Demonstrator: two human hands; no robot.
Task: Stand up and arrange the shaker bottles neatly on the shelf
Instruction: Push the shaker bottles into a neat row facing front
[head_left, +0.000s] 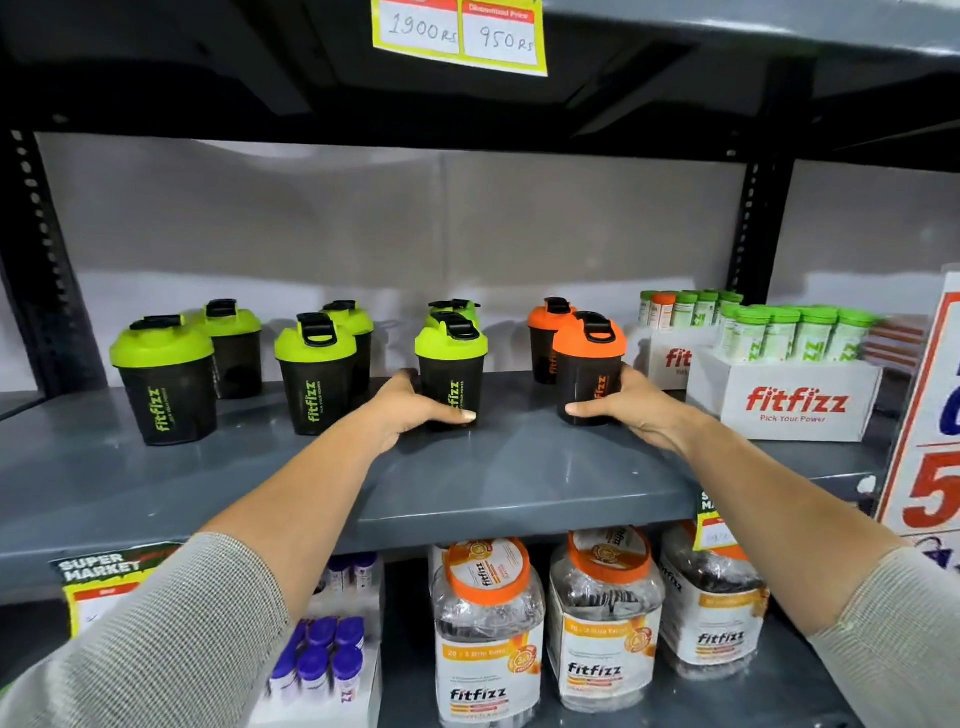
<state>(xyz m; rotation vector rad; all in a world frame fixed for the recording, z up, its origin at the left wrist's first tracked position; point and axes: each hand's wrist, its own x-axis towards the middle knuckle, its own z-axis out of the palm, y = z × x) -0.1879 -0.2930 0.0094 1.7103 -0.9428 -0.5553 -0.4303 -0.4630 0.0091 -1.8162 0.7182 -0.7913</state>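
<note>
Several black shaker bottles stand upright in pairs on the grey shelf (493, 483). My left hand (410, 413) grips the base of a green-lidded shaker (453, 366), thumb across its front. My right hand (631, 410) grips the base of an orange-lidded shaker (589, 364). Another orange-lidded shaker (548, 338) stands right behind that one, and a green-lidded one (454, 309) is mostly hidden behind the shaker in my left hand. Further left stand two more green-lidded pairs, with front bottles at the shelf's middle left (314, 371) and far left (163, 382).
White fitfizz boxes (789, 400) holding green-capped tubes sit on the shelf's right end. A printed sign (930, 415) stands at the far right. Below are large fitfizz jars (488, 629) and purple-capped tubes (322, 654). A yellow price tag (460, 34) hangs from the shelf above.
</note>
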